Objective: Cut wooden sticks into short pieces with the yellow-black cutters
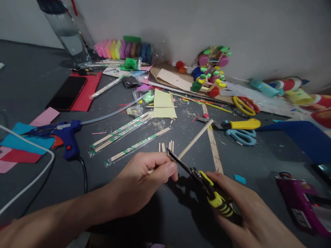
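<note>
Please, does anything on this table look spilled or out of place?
Yes: pale crumbs lie scattered on the dark tabletop, just right of the yellow paper. They look odd because they resemble loose debris rather than something placed.

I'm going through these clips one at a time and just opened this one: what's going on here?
A person works with both hands at a dark table. The left hand grips a thin wooden stick, while the right hand holds pliers with their tips at the stick, close by the left fingertips. Whether the tips bite it is unclear. Short stick pieces lie just beyond, with wrapped chopsticks and a blue glue gun to the left.
</note>
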A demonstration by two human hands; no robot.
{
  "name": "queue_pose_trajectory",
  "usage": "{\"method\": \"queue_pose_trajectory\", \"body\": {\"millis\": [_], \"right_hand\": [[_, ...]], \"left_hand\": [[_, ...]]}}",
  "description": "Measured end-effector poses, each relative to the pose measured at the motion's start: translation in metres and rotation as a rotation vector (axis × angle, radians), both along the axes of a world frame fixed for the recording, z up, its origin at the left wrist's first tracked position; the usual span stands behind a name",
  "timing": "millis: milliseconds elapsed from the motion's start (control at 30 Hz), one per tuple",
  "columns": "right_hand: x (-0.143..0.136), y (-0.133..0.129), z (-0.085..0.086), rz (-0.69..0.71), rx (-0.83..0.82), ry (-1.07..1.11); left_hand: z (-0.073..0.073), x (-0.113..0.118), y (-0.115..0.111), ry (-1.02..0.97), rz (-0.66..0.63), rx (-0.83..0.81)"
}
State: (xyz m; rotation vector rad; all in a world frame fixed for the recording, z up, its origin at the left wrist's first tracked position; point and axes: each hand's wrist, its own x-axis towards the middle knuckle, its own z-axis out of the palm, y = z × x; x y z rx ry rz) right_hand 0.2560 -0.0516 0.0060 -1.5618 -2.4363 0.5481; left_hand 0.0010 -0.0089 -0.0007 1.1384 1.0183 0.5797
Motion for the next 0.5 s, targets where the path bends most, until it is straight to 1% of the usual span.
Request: {"method": "queue_pose_trajectory", "body": {"millis": [167,300,500], "right_hand": [[-0.0030,0.0024,-0.0016,-0.001,-0.035,-0.018],[0.0019,-0.0011,-0.0035,-0.005,-0.071,-0.018],[0.0014,-0.0021,0.0026,-0.016,-0.120,-0.005]], "left_hand": [[-0.0039,0.0041,0.0004,-0.082,0.031,-0.157],[-0.0057,0.0064,-0.0002,-0.137,0.055,-0.170],[-0.0046,0.0052,0.0018,-0.337,-0.030,-0.269]]}}
